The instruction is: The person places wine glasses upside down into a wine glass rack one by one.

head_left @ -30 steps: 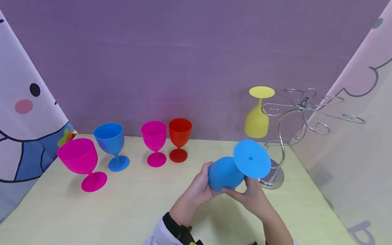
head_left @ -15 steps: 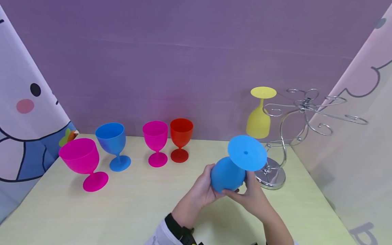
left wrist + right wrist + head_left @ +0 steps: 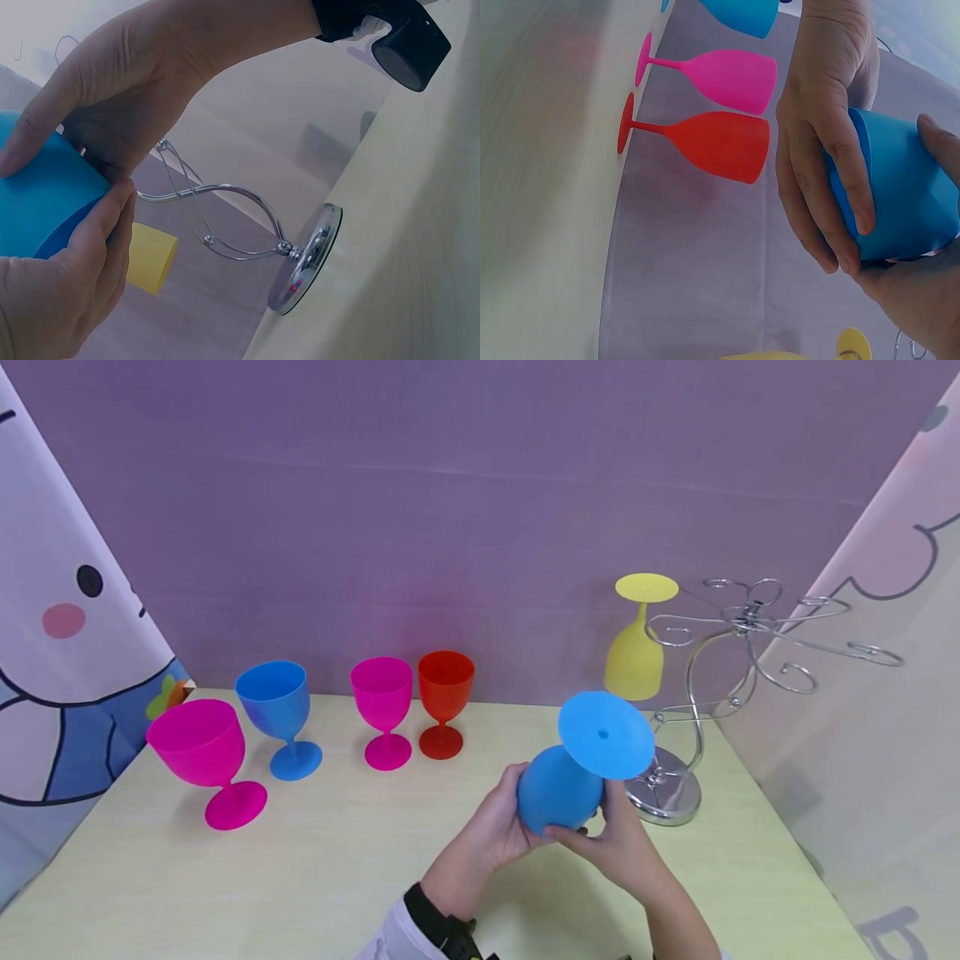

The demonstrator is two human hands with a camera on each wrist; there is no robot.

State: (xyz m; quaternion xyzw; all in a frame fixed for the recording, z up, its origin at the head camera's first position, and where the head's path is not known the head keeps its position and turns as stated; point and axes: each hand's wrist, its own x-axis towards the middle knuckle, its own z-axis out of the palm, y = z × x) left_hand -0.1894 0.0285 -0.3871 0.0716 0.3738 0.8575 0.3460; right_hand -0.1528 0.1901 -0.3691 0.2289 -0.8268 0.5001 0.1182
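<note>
A blue goblet (image 3: 558,789) is held tilted with its bowl down and its round foot (image 3: 606,735) up toward the head camera. My left hand (image 3: 495,827) cups the bowl from the left, its fingers around the rim in the right wrist view. On the other side my right hand (image 3: 618,843) grips the bowl, thumb across its near side. Just beyond stands a silver wire rack (image 3: 693,693) on a round base. From one of its arms a yellow goblet (image 3: 634,660) hangs upside down by its foot.
Upright along the left and back of the table (image 3: 315,877) stand a pink goblet (image 3: 198,743), a second blue goblet (image 3: 276,702), another pink goblet (image 3: 382,693) and a red goblet (image 3: 445,685). A purple backdrop (image 3: 420,527) rises behind; printed side panels flank it.
The blue goblet's foot has shifted slightly left and up against the rack, and the bowl has moved a little right. Both hands keep their hold. The last half second shows hardly any motion.
</note>
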